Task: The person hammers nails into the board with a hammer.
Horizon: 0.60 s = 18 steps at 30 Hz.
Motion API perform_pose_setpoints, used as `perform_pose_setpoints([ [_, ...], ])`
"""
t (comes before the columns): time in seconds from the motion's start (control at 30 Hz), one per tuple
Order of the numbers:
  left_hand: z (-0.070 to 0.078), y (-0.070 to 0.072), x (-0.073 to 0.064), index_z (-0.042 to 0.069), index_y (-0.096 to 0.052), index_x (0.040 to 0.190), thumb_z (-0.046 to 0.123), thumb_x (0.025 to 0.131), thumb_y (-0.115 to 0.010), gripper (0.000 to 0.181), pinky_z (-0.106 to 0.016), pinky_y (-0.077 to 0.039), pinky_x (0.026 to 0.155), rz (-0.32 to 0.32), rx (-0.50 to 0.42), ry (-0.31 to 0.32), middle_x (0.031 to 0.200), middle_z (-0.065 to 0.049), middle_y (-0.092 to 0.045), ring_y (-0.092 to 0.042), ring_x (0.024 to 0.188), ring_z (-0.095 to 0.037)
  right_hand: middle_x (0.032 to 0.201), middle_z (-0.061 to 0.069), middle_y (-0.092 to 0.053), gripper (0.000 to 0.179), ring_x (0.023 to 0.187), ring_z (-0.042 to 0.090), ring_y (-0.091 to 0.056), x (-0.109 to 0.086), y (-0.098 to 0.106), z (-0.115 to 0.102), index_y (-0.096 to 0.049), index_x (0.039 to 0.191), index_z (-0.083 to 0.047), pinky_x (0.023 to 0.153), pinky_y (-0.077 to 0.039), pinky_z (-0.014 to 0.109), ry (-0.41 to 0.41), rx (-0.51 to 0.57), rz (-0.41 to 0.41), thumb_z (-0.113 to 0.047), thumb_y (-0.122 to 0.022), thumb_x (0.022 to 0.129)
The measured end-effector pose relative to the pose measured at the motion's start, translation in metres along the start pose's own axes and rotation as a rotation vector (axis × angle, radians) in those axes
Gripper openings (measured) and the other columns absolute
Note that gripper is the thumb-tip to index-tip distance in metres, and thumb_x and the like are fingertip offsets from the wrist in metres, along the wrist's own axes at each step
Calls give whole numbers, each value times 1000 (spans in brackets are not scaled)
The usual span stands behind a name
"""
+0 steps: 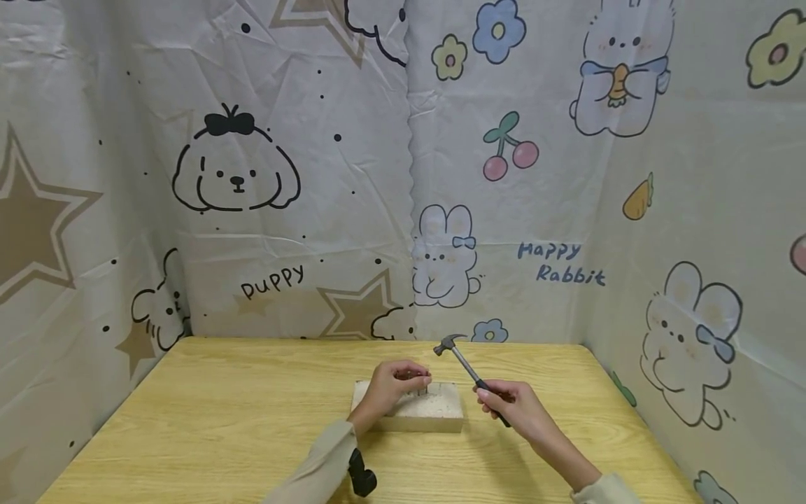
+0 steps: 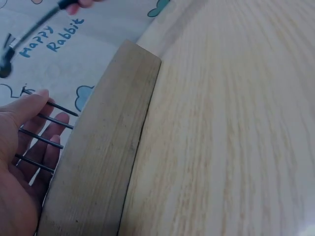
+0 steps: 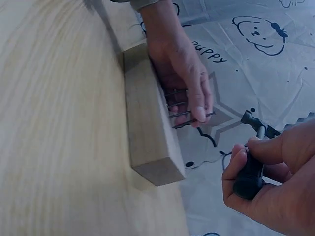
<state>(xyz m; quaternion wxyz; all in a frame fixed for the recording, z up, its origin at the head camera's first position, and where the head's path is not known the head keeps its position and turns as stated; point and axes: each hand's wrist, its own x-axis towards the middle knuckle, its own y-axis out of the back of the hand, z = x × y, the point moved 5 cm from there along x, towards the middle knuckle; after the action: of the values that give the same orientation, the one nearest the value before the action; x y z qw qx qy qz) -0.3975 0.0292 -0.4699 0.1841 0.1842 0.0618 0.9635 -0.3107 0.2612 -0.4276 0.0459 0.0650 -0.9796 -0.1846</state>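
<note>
A pale wooden block (image 1: 434, 423) lies on the table, with several dark nails (image 2: 42, 138) standing in a row from its top face. My left hand (image 1: 392, 386) reaches over the block from the left. Its thumb and fingertips pinch the end nail (image 2: 65, 109) near the head; whether that nail's tip is in the wood cannot be told. In my right hand (image 1: 513, 407) is a claw hammer (image 1: 464, 363), gripped by its black handle (image 3: 248, 178). The hammer's head is raised above and to the right of the block, apart from the nails.
The light wood-grain table (image 1: 252, 420) extends around the block. Patterned cloth (image 1: 352, 210) hangs behind it and at both sides. A black device (image 1: 362, 474) sits at the left wrist.
</note>
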Motion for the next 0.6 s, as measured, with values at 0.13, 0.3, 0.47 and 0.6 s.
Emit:
perform_pose_setpoints([
  [0.13,-4,0,0,-1,-79,107,10,94,-79,16,-21,-54,72,-2,-17,3,103,-19,-79,-69,81,-7,95,8,-72,31,79,13,-63,1,3,-11,-70,122,12,68,-55,27,86,-86,-14,-14,-64,106],
  [0.3,-5,0,0,0,-79,107,9,94,-79,16,-20,-55,74,4,-26,18,105,-18,-79,-70,83,-8,88,4,-68,19,73,8,-57,1,3,-21,-75,115,3,63,-51,25,164,-291,53,-9,-67,103],
  [0.47,-6,-1,0,0,-79,108,12,95,-79,18,-23,-56,75,7,-24,23,105,-17,-79,-71,84,-8,88,3,-66,14,72,9,-53,-1,2,-35,-77,110,2,60,-49,23,304,-403,243,-2,-70,99],
  [0.6,-6,-1,0,-1,-79,109,12,95,-79,19,-21,-55,75,5,-30,32,106,-16,-79,-71,85,-7,86,2,-62,11,71,8,-49,-5,-4,-41,-75,108,2,59,-47,23,411,-473,304,1,-69,99],
])
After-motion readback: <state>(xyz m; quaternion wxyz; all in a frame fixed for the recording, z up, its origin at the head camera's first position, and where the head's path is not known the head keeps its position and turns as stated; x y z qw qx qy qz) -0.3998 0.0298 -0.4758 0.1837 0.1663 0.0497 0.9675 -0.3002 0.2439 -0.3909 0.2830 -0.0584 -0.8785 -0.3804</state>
